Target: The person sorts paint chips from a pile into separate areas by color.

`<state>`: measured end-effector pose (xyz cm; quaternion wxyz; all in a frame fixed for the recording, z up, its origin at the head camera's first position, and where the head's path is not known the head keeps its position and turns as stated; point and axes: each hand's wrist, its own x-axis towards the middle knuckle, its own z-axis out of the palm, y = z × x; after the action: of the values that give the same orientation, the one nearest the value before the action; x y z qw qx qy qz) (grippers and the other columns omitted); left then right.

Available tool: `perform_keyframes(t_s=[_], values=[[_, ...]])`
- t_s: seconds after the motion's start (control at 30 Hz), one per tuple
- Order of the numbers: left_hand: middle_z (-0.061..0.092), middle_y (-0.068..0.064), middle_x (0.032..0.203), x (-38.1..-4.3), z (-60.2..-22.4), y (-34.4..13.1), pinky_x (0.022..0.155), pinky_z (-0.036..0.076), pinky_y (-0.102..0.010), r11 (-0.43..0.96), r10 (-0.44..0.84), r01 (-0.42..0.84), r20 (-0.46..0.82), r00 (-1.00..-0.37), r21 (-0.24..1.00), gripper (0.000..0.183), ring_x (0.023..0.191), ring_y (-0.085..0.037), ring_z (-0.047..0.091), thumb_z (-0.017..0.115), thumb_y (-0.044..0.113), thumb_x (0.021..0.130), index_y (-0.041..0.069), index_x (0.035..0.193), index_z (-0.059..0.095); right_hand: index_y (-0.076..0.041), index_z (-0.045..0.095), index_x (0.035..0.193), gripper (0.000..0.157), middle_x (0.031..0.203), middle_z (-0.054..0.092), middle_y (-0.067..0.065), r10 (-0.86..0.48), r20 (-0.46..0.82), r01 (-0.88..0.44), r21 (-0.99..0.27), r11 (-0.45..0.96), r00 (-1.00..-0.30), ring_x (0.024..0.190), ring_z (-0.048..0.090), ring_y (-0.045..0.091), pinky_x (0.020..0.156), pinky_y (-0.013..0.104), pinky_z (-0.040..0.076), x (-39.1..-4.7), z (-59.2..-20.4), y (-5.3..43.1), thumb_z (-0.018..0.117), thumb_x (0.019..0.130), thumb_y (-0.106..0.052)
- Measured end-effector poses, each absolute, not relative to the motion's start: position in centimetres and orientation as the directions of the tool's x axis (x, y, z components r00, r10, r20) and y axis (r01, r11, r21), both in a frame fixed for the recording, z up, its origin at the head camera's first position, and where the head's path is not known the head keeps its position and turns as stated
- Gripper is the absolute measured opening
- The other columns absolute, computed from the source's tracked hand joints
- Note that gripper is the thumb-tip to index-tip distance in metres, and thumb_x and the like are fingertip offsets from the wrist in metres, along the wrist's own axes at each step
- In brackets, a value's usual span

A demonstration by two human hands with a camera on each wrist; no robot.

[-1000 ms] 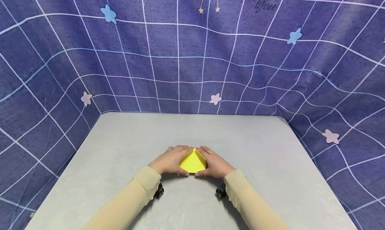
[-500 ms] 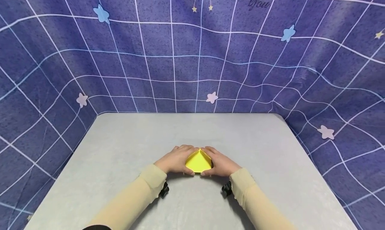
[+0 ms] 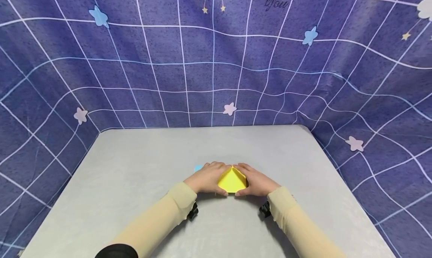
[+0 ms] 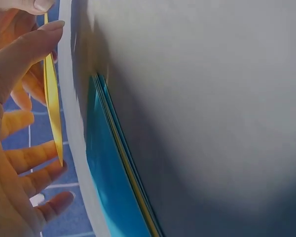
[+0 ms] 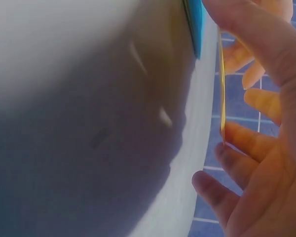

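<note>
A yellow piece of folded paper (image 3: pixel 233 181) with a peaked top is held between both hands in the head view. My left hand (image 3: pixel 209 178) grips its left side and my right hand (image 3: pixel 258 181) grips its right side, thumbs at the near edge. Edge-on in the left wrist view, the yellow paper (image 4: pixel 52 98) looks thin and stands off the table. Below it lies a flat stack of blue paper (image 4: pixel 111 173) with a yellow layer. Most of that blue paper (image 3: pixel 198 168) is hidden behind my left hand in the head view.
The grey table (image 3: pixel 152 153) spreads around the hands. A blue curtain (image 3: pixel 216 74) with a grid and stars surrounds its back and sides. Black wrist cameras (image 3: pixel 193 212) hang under the cuffs. A black round object (image 3: pixel 116 250) covers part of the left forearm.
Both hands and the yellow paper appear farther right, while the whole background has shifted left. A blue corner has come into sight beside the left hand. The grip looks the same.
</note>
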<state>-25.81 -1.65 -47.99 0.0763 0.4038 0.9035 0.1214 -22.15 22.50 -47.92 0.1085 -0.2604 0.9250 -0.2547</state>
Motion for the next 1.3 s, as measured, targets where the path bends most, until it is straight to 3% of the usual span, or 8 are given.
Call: perform_keyframes(t_s=[0.23, 0.53, 0.97, 1.3], values=[[0.054, -0.008, 0.147, -25.8, -48.2, 0.5, 0.109, 0.04, -0.055, 0.658, 0.743, 0.709, -0.061, -0.667, 0.254, 0.101, 0.136, -0.03, 0.049, 0.085, 0.058, 0.078, 0.015, 0.157, 0.042, -0.003, 0.035, 0.16, 0.101, 0.16, 0.036, 0.022, -0.522, -0.074, -0.409, -0.534, 0.741, -0.85, 0.14, 0.045, 0.04, 0.111, 0.053, 0.041, -21.8, -47.9, 24.5, 0.089, 0.082, -0.04], [0.051, -0.01, 0.153, -26.1, -49.1, 3.3, 0.113, 0.038, -0.049, 0.651, 0.753, 0.726, -0.065, -0.655, 0.223, 0.105, 0.139, -0.029, 0.046, 0.082, 0.061, 0.079, 0.008, 0.159, 0.039, -0.002, 0.025, 0.163, 0.115, 0.156, 0.04, 0.023, -0.533, -0.051, -0.451, -0.47, 0.759, -0.844, 0.141, 0.043, 0.041, 0.113, 0.055, 0.038, -21.7, -48.8, 27.8, 0.092, 0.078, -0.041], [0.048, -0.01, 0.155, -26.4, -49.2, 6.3, 0.113, 0.038, -0.048, 0.654, 0.754, 0.733, -0.086, -0.651, 0.184, 0.104, 0.142, -0.028, 0.044, 0.079, 0.064, 0.082, 0.009, 0.16, 0.037, 0.008, 0.036, 0.155, 0.107, 0.153, 0.043, 0.026, -0.491, -0.051, -0.441, -0.369, 0.818, -0.87, 0.138, 0.046, 0.043, 0.11, 0.056, 0.041, -21.5, -48.9, 31.2, 0.09, 0.079, -0.045], [0.052, -0.009, 0.148, -26.3, -49.4, 7.5, 0.108, 0.042, -0.047, 0.64, 0.768, 0.754, -0.116, -0.63, 0.15, 0.099, 0.136, -0.028, 0.049, 0.079, 0.063, 0.083, 0.012, 0.158, 0.041, 0.001, 0.036, 0.158, 0.105, 0.155, 0.044, 0.021, -0.451, -0.12, -0.385, -0.361, 0.85, -0.884, 0.142, 0.042, 0.039, 0.109, 0.066, 0.035, -21.4, -49.5, 31.9, 0.088, 0.08, -0.047]])
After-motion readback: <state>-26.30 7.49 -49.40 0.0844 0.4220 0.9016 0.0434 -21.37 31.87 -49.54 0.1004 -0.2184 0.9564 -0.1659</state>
